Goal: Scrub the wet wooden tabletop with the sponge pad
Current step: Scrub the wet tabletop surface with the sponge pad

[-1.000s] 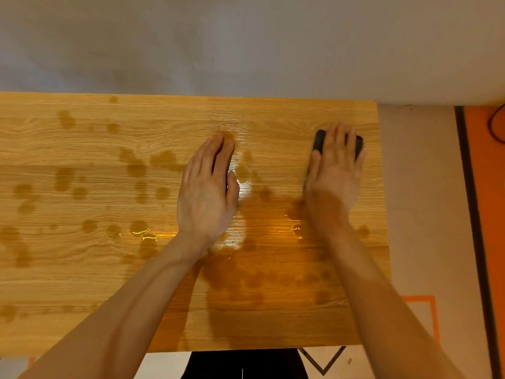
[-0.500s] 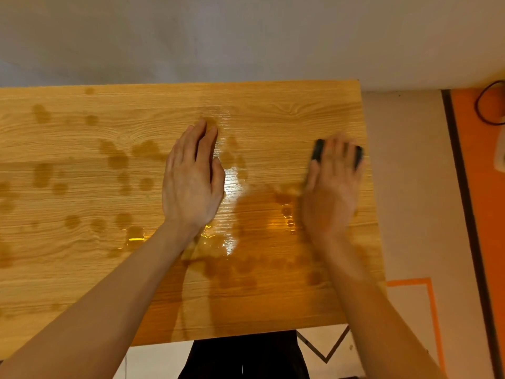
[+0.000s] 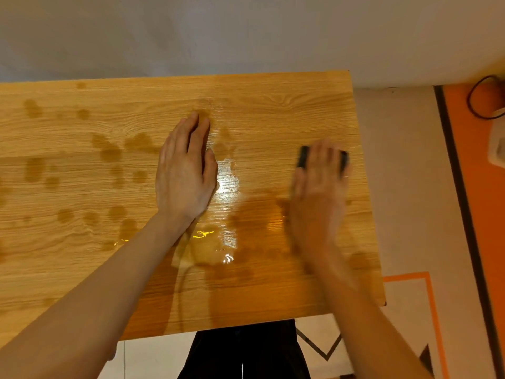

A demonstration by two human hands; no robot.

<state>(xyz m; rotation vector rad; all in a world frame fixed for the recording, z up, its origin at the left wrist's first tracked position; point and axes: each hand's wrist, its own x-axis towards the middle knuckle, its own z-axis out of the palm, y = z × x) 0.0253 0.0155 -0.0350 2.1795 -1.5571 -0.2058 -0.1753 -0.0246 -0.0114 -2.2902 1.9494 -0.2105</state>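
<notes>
The wooden tabletop (image 3: 82, 255) fills the view, dotted with dark damp spots and carrying a shiny wet patch (image 3: 228, 187) in the middle. My left hand (image 3: 184, 176) lies flat on the wood just left of that patch, fingers straight and together. A black sponge pad (image 3: 302, 157) sits near the table's right edge, mostly hidden under my right hand (image 3: 318, 192), which presses down on it with fingers laid over its top. The right hand is motion-blurred. Only the pad's two dark ends show.
A white wall runs behind the table's far edge. Right of the table lies pale floor with orange tape lines (image 3: 430, 296), then an orange mat (image 3: 481, 187) with a black cable (image 3: 476, 102). My dark trousers (image 3: 246, 351) show below the near edge.
My right hand has slid the sponge pad toward me along the right side of the table. The left hand has stayed flat in place. The camera view shifted slightly.
</notes>
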